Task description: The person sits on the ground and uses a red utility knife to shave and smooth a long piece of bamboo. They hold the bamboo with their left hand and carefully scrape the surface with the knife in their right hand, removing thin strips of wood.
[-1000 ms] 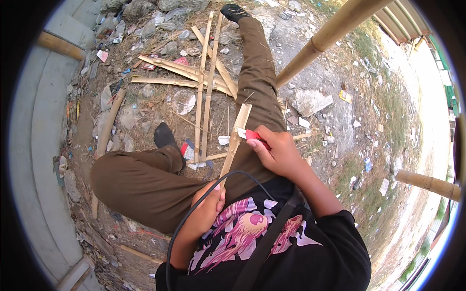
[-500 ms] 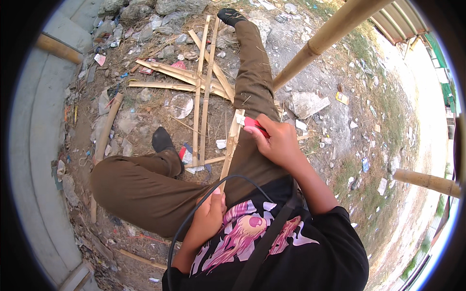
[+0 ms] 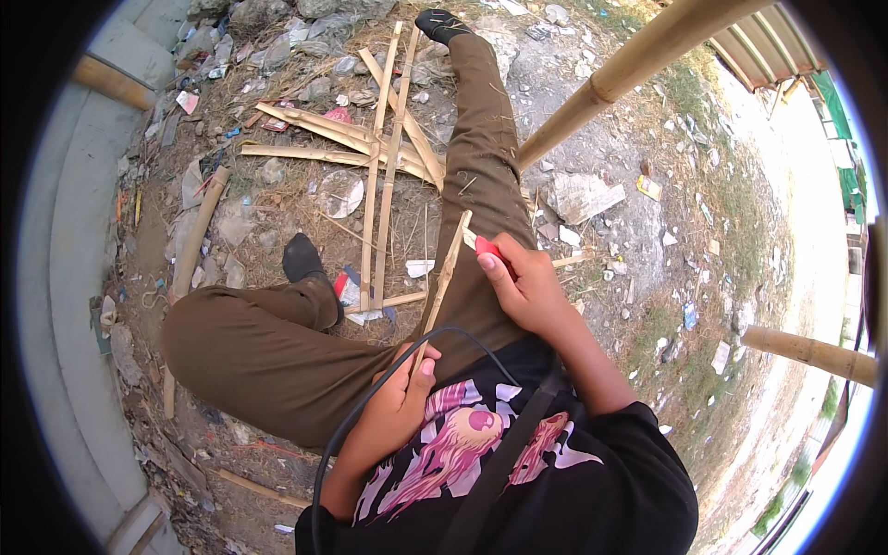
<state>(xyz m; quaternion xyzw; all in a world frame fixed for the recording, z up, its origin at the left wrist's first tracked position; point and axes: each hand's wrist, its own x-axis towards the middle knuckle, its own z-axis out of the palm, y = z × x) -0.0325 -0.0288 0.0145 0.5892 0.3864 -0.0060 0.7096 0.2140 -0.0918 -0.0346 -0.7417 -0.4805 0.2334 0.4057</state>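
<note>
A split bamboo strip point(image 3: 447, 277) slants across my lap, its far end resting near my outstretched right thigh. My left hand point(image 3: 398, 402) is closed around the strip's near end, close to my shirt, with the thumb lying along it. Closed too, my right hand point(image 3: 525, 285) grips a small red-handled knife point(image 3: 484, 245). Its pale blade touches or nearly touches the strip just below the far tip; the exact contact is too small to tell. Most of the knife's handle is hidden by my fingers.
Several bamboo strips point(image 3: 377, 166) lie crossed on the littered ground ahead. A thick bamboo pole point(image 3: 601, 88) slants up at the right of my leg, and another point(image 3: 809, 353) juts in farther right. A grey wall point(image 3: 83, 277) stands left. A black cable point(image 3: 347, 425) loops over my left forearm.
The strip has rolled in my left hand and now shows a narrower side. My right hand and the knife have shifted slightly right and nearer to me.
</note>
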